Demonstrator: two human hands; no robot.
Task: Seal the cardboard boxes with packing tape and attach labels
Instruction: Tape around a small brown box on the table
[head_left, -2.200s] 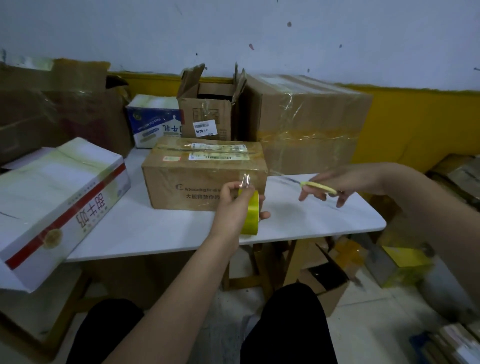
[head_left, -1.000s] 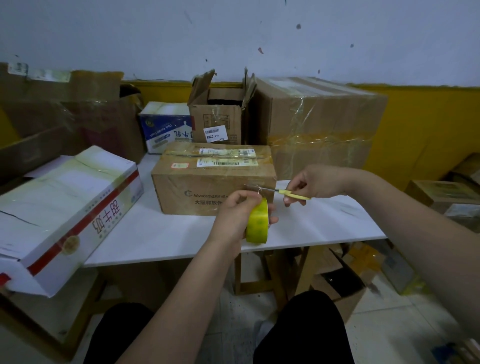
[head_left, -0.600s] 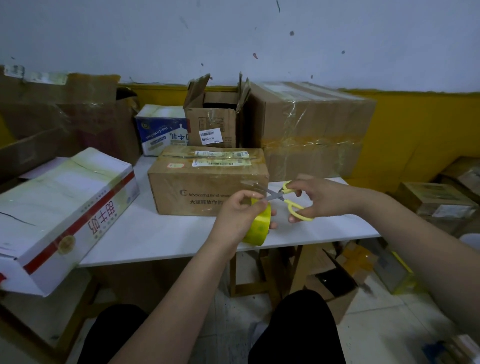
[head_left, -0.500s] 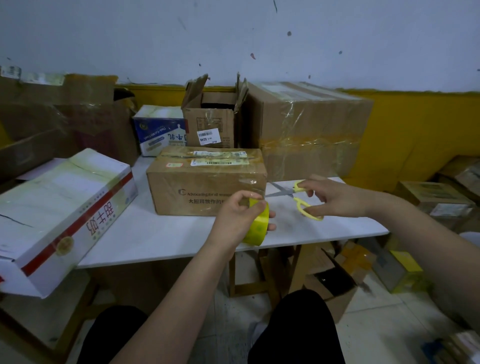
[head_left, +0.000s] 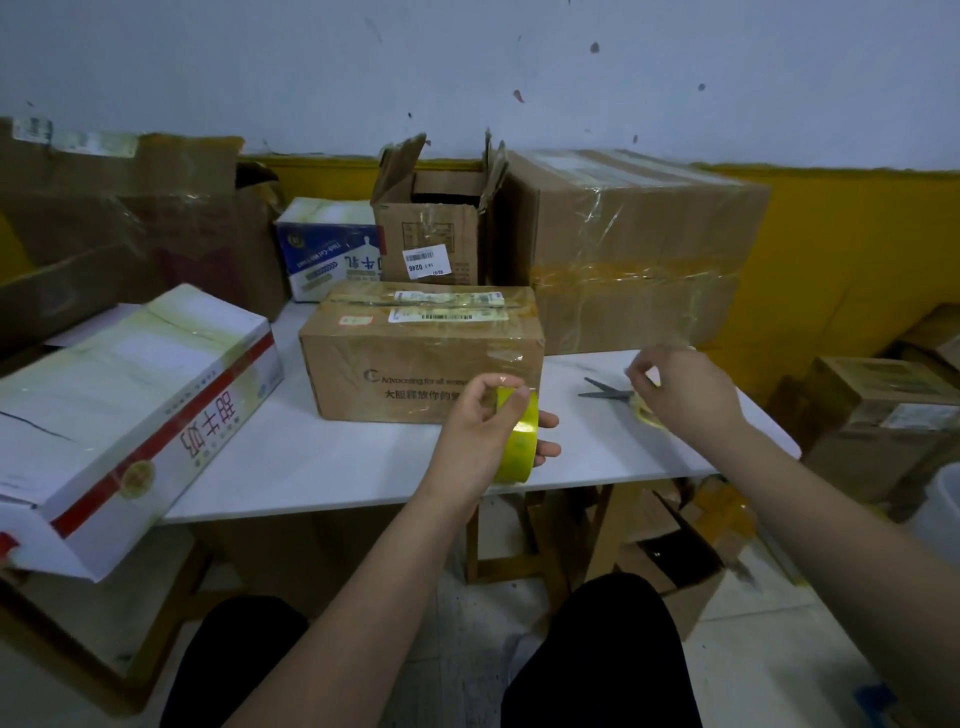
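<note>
- The left hand (head_left: 480, 434), at the frame's centre, grips a yellow tape roll (head_left: 519, 436) on edge, thumb and fingers curled round it, just in front of the brown box (head_left: 415, 358).
- That box sits mid-frame on the white table (head_left: 311, 462), taped, with labels (head_left: 448, 306) on top.
- The right hand (head_left: 685, 392), centre right, rests over the yellow handles of the scissors (head_left: 608, 391) lying on the table; whether its loosely curled fingers grasp them I cannot tell.

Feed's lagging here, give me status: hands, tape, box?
Left hand grips tape roll. Right hand over scissors on table. Box taped, labelled.
</note>
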